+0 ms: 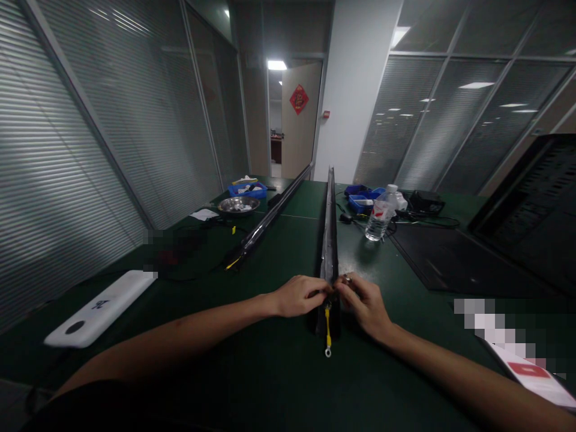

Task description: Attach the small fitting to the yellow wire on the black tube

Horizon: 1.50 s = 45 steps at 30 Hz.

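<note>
A long, narrow black channel (330, 234) with a greyish inner face lies lengthwise on the green table, pointing away from me. Both hands meet over its near end. My left hand (300, 295) comes from the left, thumb and fingers pinched together at the channel. From the right, my right hand (363, 300), with a ring on one finger, pinches at the same spot. What sits between the fingertips is too small and dark to make out. Below them, a short yellow wire (328, 327) ends in a metal ring terminal (328, 353) over the table.
A second long black channel (274, 213) with a yellow wire end lies to the left. Behind it are a metal bowl (238, 206) and a blue tray (248, 191). On the right stand a water bottle (380, 216), blue bins (360, 203) and a black mat (450, 258). A white case (101, 309) lies left.
</note>
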### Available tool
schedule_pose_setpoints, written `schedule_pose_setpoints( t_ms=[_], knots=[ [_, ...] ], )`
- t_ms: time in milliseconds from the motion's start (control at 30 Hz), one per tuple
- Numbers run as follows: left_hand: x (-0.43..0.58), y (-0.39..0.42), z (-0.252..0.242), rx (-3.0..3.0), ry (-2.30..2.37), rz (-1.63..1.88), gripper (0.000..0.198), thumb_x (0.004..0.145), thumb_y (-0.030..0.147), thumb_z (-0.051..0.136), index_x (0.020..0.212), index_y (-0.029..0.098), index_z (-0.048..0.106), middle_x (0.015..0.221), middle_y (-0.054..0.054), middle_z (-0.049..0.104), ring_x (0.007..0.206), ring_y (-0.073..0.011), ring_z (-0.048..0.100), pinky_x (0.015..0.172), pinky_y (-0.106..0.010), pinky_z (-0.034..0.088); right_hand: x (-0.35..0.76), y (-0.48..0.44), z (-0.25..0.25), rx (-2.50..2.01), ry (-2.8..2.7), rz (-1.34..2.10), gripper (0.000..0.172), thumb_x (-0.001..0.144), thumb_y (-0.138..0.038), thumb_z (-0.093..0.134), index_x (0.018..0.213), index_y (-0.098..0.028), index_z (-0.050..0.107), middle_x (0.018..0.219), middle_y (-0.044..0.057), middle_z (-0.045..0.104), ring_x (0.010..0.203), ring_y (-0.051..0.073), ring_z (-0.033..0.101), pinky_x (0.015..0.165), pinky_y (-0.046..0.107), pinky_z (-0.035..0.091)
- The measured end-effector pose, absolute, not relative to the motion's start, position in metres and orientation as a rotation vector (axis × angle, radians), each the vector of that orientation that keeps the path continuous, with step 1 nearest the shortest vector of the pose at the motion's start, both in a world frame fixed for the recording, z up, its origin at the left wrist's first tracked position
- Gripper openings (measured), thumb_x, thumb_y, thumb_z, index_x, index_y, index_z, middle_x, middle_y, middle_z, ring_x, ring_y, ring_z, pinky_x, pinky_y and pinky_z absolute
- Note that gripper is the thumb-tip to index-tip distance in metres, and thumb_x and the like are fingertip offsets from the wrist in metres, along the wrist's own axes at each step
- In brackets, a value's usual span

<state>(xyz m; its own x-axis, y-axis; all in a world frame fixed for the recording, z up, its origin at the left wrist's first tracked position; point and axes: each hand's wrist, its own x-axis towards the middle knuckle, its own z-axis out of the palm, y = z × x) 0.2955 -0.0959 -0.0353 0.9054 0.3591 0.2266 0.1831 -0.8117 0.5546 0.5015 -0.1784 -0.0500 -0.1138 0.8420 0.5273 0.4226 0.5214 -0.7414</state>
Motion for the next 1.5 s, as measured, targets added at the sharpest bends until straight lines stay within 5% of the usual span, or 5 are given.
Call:
schedule_pose_setpoints(
  t_ms=[767,1500],
  knots=[
    [0.2968,-0.0946,-0.0403,2.525,0.417,0.461,0.016,0.1,0.021,0.047,0.097,0.017,0.063,0.09,-0.003,0.065,0.079,-0.017,0.062,0.072,-0.024,0.043,0.4984,-0.1782,-0.044,-1.047,-1.797,0.476,0.03,0.103,-0.036,0.052,0.08,-0.019,0.061,0.072,0.001,0.06,0.062,0.015,0.055,0.059,0.026,0.045],
    [0.296,-0.0959,-0.0372,2.517,0.393,0.454,0.019,0.101,0.02,0.047,0.109,0.019,0.065,0.098,-0.003,0.069,0.084,-0.0169,0.065,0.073,-0.023,0.044,0.5002,-0.1809,-0.0465,-1.035,-1.761,0.425,0.024,0.103,-0.028,0.051,0.084,-0.019,0.062,0.074,0.001,0.058,0.065,0.015,0.055,0.061,0.027,0.041]
  ],
)
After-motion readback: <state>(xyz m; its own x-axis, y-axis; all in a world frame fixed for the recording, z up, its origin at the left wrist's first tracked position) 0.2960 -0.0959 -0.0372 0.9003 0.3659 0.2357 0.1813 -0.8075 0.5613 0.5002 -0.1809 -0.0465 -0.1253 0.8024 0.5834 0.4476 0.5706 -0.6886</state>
